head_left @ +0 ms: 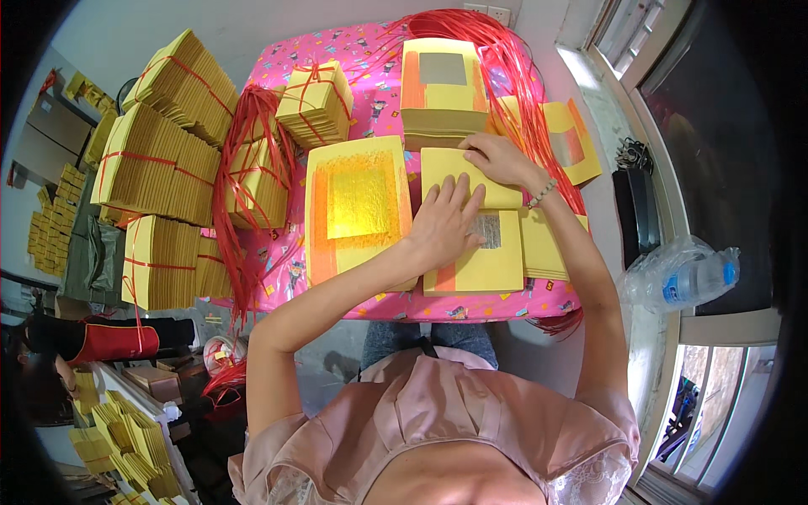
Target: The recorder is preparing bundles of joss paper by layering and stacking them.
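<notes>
My left hand [446,220] lies flat with its fingers spread on a sheet of yellow joss paper [439,172]. The plain far part of this paper lies over a sheet with a silver square [502,227] and an orange stripe. At the far edge, my right hand [502,160] has bent fingers, with the thumb on top of the paper and the other fingers along its edge. Left of my hands is a stack of joss paper with a gold square [358,202]. Beyond them stands a taller stack with a silver square [441,69].
Red plastic ribbon [471,27] loops across the pink patterned table cover [370,118], and more hangs at left. Tied yellow bundles [156,160] pile up at the left; a smaller bundle [316,105] stands behind. At right are a windowsill and a bagged water bottle [694,278].
</notes>
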Demonstrator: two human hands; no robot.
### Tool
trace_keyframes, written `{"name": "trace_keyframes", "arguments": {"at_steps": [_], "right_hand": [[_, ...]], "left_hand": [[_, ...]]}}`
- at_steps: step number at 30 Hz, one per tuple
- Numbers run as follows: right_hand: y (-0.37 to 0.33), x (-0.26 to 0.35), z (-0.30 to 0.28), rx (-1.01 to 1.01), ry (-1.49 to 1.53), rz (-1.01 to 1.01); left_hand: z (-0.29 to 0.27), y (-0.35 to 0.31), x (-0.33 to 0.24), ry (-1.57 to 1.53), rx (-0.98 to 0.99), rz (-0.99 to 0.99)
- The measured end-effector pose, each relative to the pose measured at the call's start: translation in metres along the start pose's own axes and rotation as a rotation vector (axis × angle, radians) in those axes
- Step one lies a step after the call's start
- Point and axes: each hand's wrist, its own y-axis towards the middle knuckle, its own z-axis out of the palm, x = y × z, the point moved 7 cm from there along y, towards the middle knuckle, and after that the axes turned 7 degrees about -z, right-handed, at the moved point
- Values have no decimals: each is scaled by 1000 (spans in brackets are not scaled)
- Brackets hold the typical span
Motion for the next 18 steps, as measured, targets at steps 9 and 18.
{"name": "trace_keyframes", "arguments": {"at_steps": [9,18], "right_hand": [[-2,6,3,-20,-37,-44],[-42,47,-20,-214,-221,-95]], "left_hand": [[5,-2,-1,-43,50,4],[12,-1,-3,18,114,20]]}}
